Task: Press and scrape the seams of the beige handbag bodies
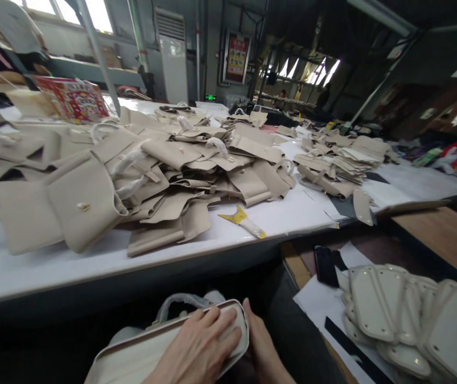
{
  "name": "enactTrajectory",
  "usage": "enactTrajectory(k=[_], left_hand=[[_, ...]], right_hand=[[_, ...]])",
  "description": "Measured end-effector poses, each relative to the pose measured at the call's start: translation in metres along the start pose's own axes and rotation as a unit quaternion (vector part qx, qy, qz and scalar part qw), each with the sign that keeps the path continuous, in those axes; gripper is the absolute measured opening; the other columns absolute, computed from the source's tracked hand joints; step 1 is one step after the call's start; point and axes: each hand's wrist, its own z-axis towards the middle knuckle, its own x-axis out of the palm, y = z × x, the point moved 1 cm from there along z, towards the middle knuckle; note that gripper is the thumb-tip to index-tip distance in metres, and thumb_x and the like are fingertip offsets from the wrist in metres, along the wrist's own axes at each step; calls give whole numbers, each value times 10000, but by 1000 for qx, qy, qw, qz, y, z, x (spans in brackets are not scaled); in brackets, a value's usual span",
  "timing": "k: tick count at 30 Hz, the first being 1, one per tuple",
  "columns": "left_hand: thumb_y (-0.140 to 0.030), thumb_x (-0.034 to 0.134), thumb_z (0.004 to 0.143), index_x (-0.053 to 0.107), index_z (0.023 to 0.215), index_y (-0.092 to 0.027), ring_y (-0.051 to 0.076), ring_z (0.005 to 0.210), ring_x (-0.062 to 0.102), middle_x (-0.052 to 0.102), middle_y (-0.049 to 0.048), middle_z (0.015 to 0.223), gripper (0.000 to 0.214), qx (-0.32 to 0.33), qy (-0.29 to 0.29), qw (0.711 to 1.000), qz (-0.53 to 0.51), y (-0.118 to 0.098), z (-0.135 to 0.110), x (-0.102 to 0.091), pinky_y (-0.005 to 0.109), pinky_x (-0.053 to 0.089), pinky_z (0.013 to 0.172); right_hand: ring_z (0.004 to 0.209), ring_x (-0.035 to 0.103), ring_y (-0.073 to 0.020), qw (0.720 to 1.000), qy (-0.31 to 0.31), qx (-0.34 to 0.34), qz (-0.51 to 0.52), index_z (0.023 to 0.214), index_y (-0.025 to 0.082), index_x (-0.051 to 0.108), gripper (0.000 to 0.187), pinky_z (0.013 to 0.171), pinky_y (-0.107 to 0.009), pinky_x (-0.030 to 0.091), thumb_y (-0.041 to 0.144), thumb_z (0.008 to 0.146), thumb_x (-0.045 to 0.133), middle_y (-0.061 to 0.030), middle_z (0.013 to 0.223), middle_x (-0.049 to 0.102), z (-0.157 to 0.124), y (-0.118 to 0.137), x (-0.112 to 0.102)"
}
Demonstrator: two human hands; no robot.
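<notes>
We have one cream, leather-like handbag (132, 357) low in front of us, below the near edge of the long white-topped desk (288, 216). It lies tilted, a long rimmed panel facing up, and its curved handle, wrapped in clear film (182, 297), stands out on the far side. The grip of our left hand (208, 338) is released, palm down, with the fingers laid across the panel near its rounded right end. The grip of our right hand (262, 344) rests against that same end, the fingers pointing up along the rim; we cannot tell whether it clasps the bag, since part of it is hidden.

On the desk we see a broad heap of beige, leather-like bag bodies (196, 154), many with film-wrapped handles. At its near left, one beige flap bag with a small gold-coloured clasp (80, 218) lies by the edge. Just right of the heap's near side is a forked yellow-and-white object (242, 220).

To our right, overlapping off-white rounded panels with metal studs (376, 304) are piled near a black phone (326, 265) and a narrow black strip (352, 346), which lies on white paper (312, 301).
</notes>
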Motion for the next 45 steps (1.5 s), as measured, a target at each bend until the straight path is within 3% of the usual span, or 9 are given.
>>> enactTrajectory(k=[2,5,10,14,19,27,35,39,45], left_hand=[[-226,462,946,556,1218,-271,268,1122,553,567,42,1343,291,-7,-12,1000,9,0,-1,5,420,431,885],[-238,491,930,538,1268,-260,291,1154,530,558,60,1347,342,4,-28,999,19,2,-2,14,456,417,917],[-195,469,923,549,1256,-270,275,1154,525,551,50,1346,350,11,-33,999,17,6,-1,20,448,426,922],[-180,458,918,560,1220,-254,285,1153,527,546,57,1363,327,4,-14,1000,8,4,0,15,474,442,923],[-232,467,920,548,1188,-239,311,1148,535,550,76,1349,281,8,-3,1000,4,2,4,11,504,471,906],[-283,467,917,547,1157,-222,308,1111,542,558,87,1301,259,21,-5,1000,21,4,5,13,494,487,883],[-266,455,940,552,1225,-212,302,1115,529,552,99,1320,306,34,-10,999,23,5,3,10,486,455,904],[-208,480,919,553,1259,-223,294,1126,532,566,95,1321,349,23,2,1000,-9,6,0,7,475,445,918],[-224,476,910,575,1208,-200,321,1141,530,574,95,1313,316,11,3,1000,-15,4,2,7,518,459,942]], right_hand=[[801,659,-238,1000,10,-20,2,896,144,717,713,702,-301,515,769,882,373,-89,825,712,-15,8,-9],[844,655,-229,997,34,-54,-40,1007,159,720,494,782,-296,505,616,857,608,-69,900,723,-31,23,-20],[712,613,-173,990,49,-55,-123,876,151,724,340,611,-233,424,465,899,595,-32,770,689,-34,38,-25],[507,544,-132,968,30,-47,-243,685,166,589,408,497,-232,327,434,962,457,5,550,570,-34,42,-24],[590,559,-154,928,2,-108,-356,679,197,495,414,566,-274,309,390,1004,327,-42,638,604,-38,42,-18],[528,479,-147,929,-82,-129,-336,669,221,437,433,560,-314,248,444,1002,273,-22,582,510,-33,25,-11],[565,502,-132,960,-3,-96,-262,713,187,525,423,540,-263,293,496,977,409,-3,609,548,-38,39,-15],[551,454,-113,968,-21,-76,-239,705,187,508,351,512,-239,285,446,941,486,22,599,510,-35,41,-16],[530,492,-135,906,-54,-116,-404,679,218,428,291,543,-290,246,300,957,401,-9,586,539,-31,38,-7]])
